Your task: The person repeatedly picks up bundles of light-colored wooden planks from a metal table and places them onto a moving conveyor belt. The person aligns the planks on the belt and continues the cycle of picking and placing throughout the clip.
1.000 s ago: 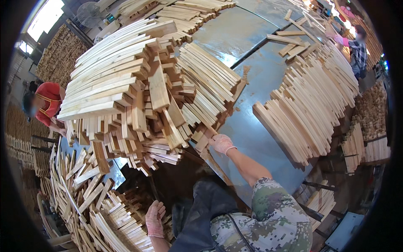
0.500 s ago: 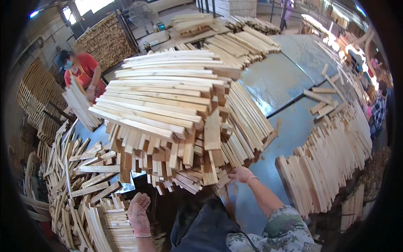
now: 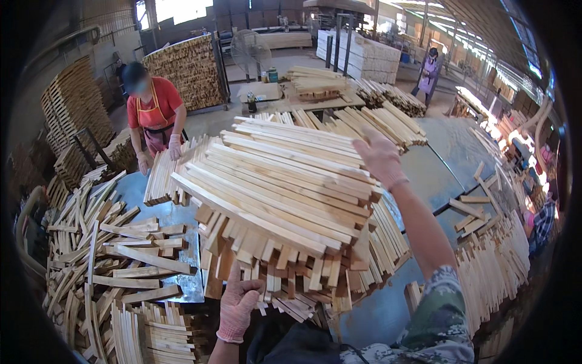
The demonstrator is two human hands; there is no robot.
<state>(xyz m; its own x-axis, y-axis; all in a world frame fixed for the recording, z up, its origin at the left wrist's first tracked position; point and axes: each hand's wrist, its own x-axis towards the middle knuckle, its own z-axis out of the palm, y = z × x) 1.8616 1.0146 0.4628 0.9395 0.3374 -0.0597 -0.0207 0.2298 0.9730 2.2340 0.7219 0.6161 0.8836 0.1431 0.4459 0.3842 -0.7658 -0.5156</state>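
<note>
A tall stack of pale wooden strips (image 3: 285, 176) stands in front of me, its strips lying side by side in layers that cross each other. Over the right end of its upper layer reaches my right hand (image 3: 381, 159), in a pink glove, fingers stretched out and holding nothing I can see. Low at the stack's near side is my left hand (image 3: 237, 308), also gloved, its index finger pointing up against the strip ends and its thumb apart. More strips (image 3: 388, 242) lean along the stack's right side.
A co-worker in a red shirt (image 3: 159, 106) has both gloved hands at a bundle of strips (image 3: 167, 173). Loose strips (image 3: 145, 258) lie jumbled at left. Rows of strips (image 3: 491, 267) line the metal table (image 3: 379, 303) at right. Another person (image 3: 429, 73) stands far back.
My right hand has risen from the table's near edge to the stack's upper right. My left hand has moved up to the stack. The view has tilted up; the co-worker's bundle now rests beside the stack.
</note>
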